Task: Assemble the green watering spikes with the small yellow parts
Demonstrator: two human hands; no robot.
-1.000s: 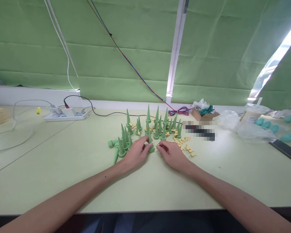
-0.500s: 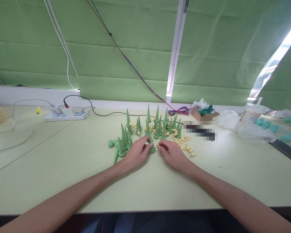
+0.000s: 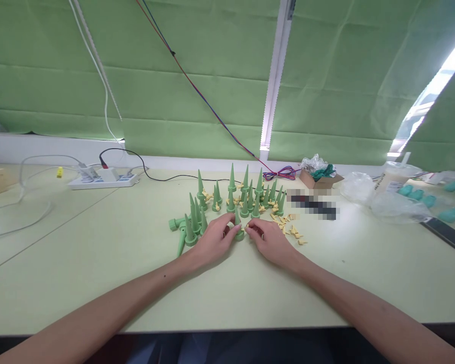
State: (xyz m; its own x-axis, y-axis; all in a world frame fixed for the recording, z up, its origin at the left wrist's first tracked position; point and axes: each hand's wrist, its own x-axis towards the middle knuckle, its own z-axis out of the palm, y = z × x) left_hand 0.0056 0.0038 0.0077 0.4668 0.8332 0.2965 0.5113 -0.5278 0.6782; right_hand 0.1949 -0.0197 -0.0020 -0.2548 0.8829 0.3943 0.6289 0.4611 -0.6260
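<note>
My left hand [image 3: 215,239] is closed on a green cone-shaped spike [image 3: 238,233] with a round base, which stands upright on the table. My right hand [image 3: 272,241] pinches a small yellow plastic piece [image 3: 247,227] just right of that cone, its tip close to the cone's lower side. Fingers hide most of the piece, and I cannot tell whether it touches the cone. Several more green cones [image 3: 231,181] stand beyond my hands, some with yellow pieces at their sides. Loose yellow pieces [image 3: 295,233] lie right of my right hand.
Green cones [image 3: 181,239] lie on their sides at the left of the group. A power strip [image 3: 102,182] with cables sits at the back left. An open cardboard box [image 3: 318,181], a plastic cup [image 3: 392,178], a phone [image 3: 449,236] and teal pieces [image 3: 450,215] are on the right.
The cone in my left hand has shifted very slightly to the right. My right hand and the other pieces look the same.
</note>
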